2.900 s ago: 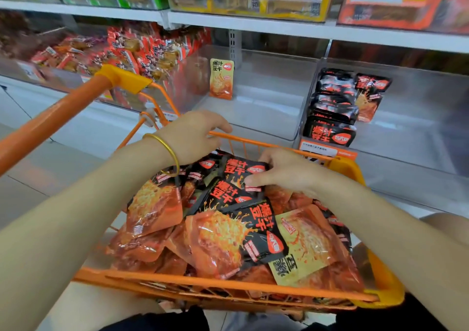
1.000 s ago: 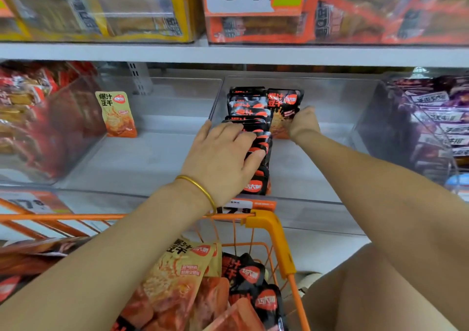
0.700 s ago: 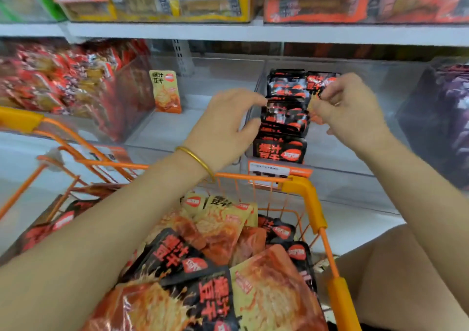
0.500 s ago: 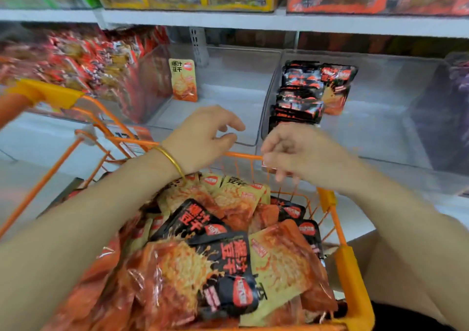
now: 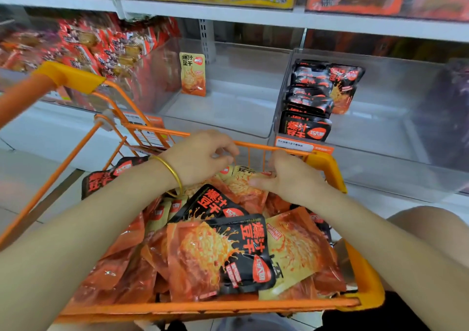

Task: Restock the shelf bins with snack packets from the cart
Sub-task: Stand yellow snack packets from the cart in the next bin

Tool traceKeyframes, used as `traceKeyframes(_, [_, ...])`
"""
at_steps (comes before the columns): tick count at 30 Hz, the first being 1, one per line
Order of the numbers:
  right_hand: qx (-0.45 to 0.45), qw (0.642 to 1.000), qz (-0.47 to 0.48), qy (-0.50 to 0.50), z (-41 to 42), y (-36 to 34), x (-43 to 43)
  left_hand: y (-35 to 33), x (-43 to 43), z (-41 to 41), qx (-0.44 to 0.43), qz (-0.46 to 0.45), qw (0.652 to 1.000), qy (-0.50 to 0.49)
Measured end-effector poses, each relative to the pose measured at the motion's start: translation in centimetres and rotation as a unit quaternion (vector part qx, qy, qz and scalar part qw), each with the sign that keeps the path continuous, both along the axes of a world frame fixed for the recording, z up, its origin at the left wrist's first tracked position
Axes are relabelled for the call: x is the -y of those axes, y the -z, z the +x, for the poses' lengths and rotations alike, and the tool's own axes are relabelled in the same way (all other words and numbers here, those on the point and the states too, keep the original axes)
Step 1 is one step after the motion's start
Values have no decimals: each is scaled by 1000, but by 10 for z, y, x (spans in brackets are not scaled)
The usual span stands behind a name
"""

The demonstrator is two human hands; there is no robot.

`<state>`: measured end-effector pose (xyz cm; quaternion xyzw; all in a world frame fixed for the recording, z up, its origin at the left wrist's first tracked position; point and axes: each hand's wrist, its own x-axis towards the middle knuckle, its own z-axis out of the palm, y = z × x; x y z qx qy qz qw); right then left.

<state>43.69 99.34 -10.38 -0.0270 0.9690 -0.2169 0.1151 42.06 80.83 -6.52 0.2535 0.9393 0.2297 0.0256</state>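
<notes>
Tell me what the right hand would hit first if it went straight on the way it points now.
Most likely the yellow packet at the far end of the cart: the right hand points down and left, fingertips at or just above it. Depth is unclear, so they may already touch.

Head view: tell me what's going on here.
A person is restocking. The left hand and right hand are both at the far end of the orange cart, over its heap of snack packets; whether either grips one is unclear. On the shelf, one clear bin holds a row of black packets, and the neighbouring bin a lone yellow packet.
</notes>
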Motion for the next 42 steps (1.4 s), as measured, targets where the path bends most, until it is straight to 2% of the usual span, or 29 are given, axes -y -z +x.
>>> traceKeyframes(3, [-2,991,-130,41,1,2,-1,0,0,-2,0,0,1000,1])
traceKeyframes(5, [3,968,-237,82,3,2,-1,-1,-1,-3,4,-4,1000,3])
traceKeyframes(7, [33,928,-349,128,7,0,-1,-2,-2,-4,14,-4,1000,-3])
traceKeyframes(9, [75,871,-459,157,11,-3,0,-3,-4,-4,18,2,1000,-12])
traceKeyframes(10, [85,847,-500,160,12,-5,0,-2,-4,-4,19,8,1000,-17])
traceKeyframes(11, [84,837,-518,153,14,-7,1,-2,-5,-5,21,16,999,-22])
traceKeyframes(12, [66,848,-508,137,17,-10,1,-2,-5,-5,25,29,999,-26])
traceKeyframes(15, [-53,916,-393,58,21,-18,-1,-2,-6,-7,49,74,996,-30])
traceKeyframes(16, [-86,924,-370,32,21,-24,-1,-3,-5,-8,62,86,994,-35])
traceKeyframes(19, [-160,925,-342,-33,15,-46,1,-7,-3,-12,112,134,983,-61])
traceKeyframes(21, [-171,916,-361,-49,6,-61,3,-12,-1,-15,135,197,968,-79])
traceKeyframes(24, [-157,897,-411,-42,-12,-78,11,-22,7,-22,182,339,918,-91])
traceKeyframes(27, [-120,902,-414,-19,-37,-81,25,-29,21,-33,130,390,903,-123])
traceKeyframes(30, [-16,900,-434,-47,-60,-79,42,-30,33,-43,64,399,899,-171])
traceKeyframes(32, [12,912,-402,-79,-75,-74,53,-28,39,-48,34,375,906,-194])
traceKeyframes(35, [31,905,-422,-48,-100,-69,68,-22,54,-55,-9,339,912,-230])
traceKeyframes(38, [65,864,-497,48,-124,-66,78,-17,72,-62,-61,303,912,-268])
traceKeyframes(42, [93,799,-571,168,-155,-53,87,-12,91,-71,-92,229,932,-264])
